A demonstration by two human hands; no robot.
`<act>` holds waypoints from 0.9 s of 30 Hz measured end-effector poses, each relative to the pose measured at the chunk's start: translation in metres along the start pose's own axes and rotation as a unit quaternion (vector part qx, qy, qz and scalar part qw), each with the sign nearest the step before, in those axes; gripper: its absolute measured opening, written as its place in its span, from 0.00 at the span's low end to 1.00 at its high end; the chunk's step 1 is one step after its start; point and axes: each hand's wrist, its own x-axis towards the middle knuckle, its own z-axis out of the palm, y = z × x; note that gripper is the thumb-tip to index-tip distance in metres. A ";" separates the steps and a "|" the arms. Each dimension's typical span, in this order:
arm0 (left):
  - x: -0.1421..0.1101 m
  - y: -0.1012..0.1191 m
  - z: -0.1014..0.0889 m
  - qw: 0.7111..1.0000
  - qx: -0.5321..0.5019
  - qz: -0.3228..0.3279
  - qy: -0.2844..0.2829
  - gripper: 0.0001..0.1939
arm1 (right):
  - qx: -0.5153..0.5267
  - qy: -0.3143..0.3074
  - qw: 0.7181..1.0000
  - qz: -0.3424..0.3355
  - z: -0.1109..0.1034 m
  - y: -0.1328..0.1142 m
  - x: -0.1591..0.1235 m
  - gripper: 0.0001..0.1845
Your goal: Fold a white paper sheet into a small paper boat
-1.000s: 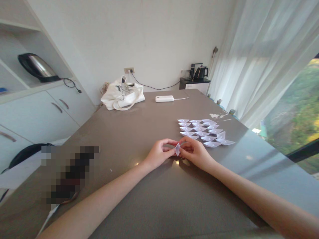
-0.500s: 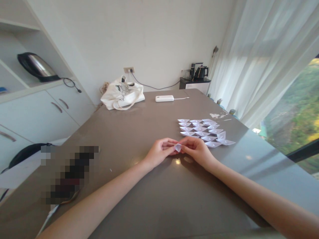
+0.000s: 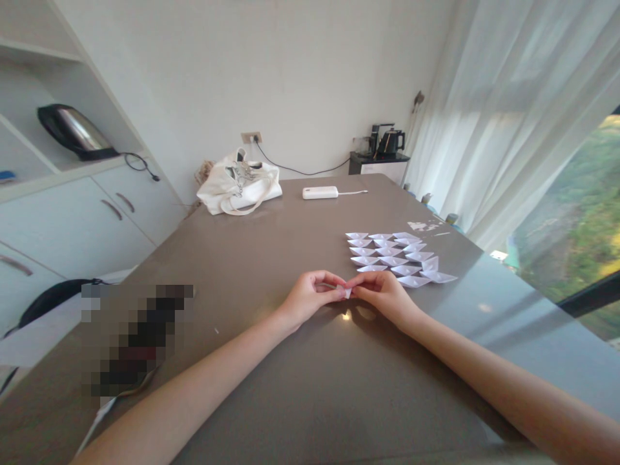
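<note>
Between my fingertips is a small piece of folded white paper point(image 3: 347, 293), mostly covered by the fingers. My left hand point(image 3: 314, 292) pinches it from the left, thumb against fingers. From the right, my right hand point(image 3: 382, 290) closes on its other side, and the fingertips of both hands nearly meet. Just beyond my right hand, several white folded paper boats point(image 3: 393, 261) lie on the table in loose rows. One of the nearer boats is close to my right fingers.
The brown table point(image 3: 300, 400) carries a white bag point(image 3: 239, 184), a white power bank point(image 3: 320, 192) with a short cable, and paper scraps point(image 3: 423, 226) near the right edge. A pixelated dark object point(image 3: 140, 345) lies at the left. Kettles stand on the shelf and the far cabinet.
My fingers have shifted on the folded paper, and less of it shows now. The right fingertips have come closer to the left ones. The paper boats have stayed put.
</note>
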 end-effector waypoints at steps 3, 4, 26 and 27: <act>0.000 -0.001 0.000 1.000 0.007 0.025 0.005 0.13 | 0.015 -0.022 1.000 -0.006 0.002 -0.001 -0.001 0.09; 0.000 -0.001 0.000 0.999 0.009 0.036 0.009 0.12 | 0.023 -0.027 0.999 -0.007 0.002 -0.001 -0.002 0.11; 0.002 0.000 -0.002 0.988 0.129 0.084 0.012 0.12 | -0.080 -0.039 0.995 -0.045 0.006 -0.002 -0.008 0.17; 0.002 0.001 -0.003 0.988 0.128 0.085 0.013 0.12 | -0.090 -0.036 0.994 -0.045 0.006 -0.002 -0.008 0.17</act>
